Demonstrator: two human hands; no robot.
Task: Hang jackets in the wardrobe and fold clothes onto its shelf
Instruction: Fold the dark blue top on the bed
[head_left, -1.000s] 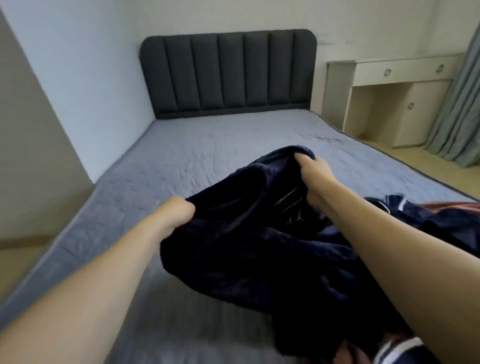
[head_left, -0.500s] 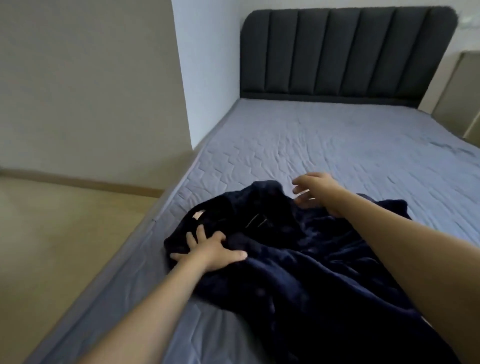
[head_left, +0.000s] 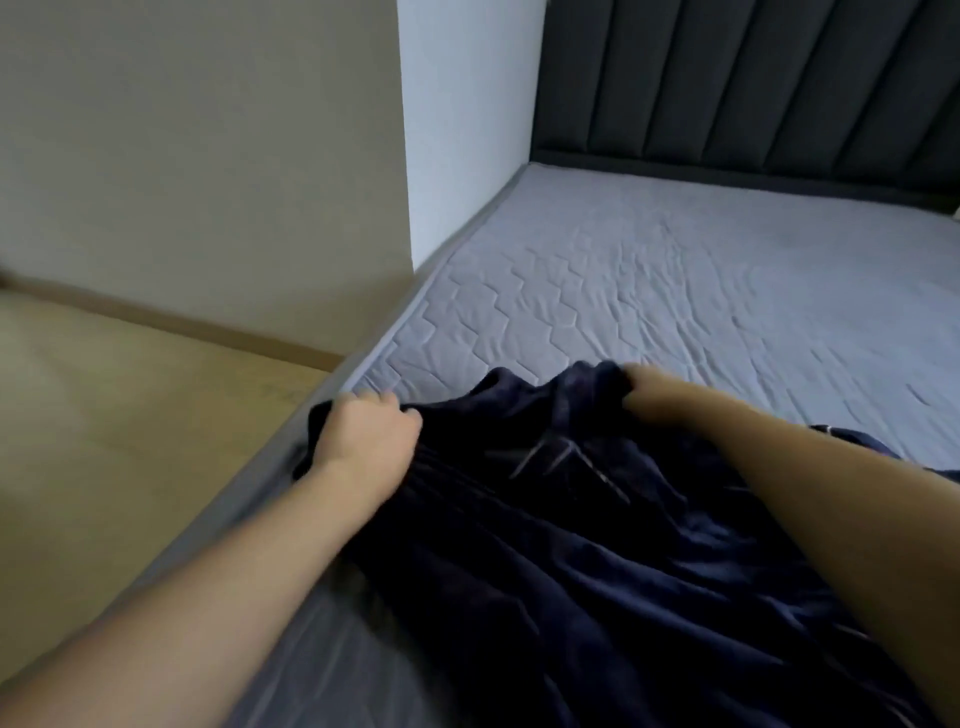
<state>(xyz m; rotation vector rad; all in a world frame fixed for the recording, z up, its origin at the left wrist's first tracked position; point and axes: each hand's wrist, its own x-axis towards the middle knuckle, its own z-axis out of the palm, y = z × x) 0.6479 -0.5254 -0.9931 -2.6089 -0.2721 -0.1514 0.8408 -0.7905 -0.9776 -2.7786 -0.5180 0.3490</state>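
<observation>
The bed (head_left: 675, 291) fills the view from 12 to 5 o'clock, its grey quilted cover wrinkled and bare over the far half, up to the headboard (head_left: 753, 78), a dark padded panel with upright channels standing along the far end at 1 o'clock. The bed's left edge runs as a diagonal from the white wall (head_left: 462, 119) at 12 o'clock down to 7 o'clock; the far part of that edge lies tight against the wall. A beige panel (head_left: 197, 156) stands at 10 o'clock, with a wooden skirting at its foot. The floor (head_left: 119, 441), pale wood, spreads at 9 o'clock beside the bed's near edge.

The garment (head_left: 597, 545), dark navy and plush, lies crumpled on the near part of the bed from 6 to 4 o'clock, with thin pale lines on its upper middle. Its left corner reaches the bed's left edge and just overhangs it; its top hem is raised in a ridge between the two hands, with bare cover beyond it.

The left hand (head_left: 363, 441), at 8 o'clock near the bed edge, has its fingers curled into the garment's left corner, gripping it. The right hand (head_left: 654, 395), at 2 o'clock of the left one and well apart from it, pinches the top hem in curled fingers.
</observation>
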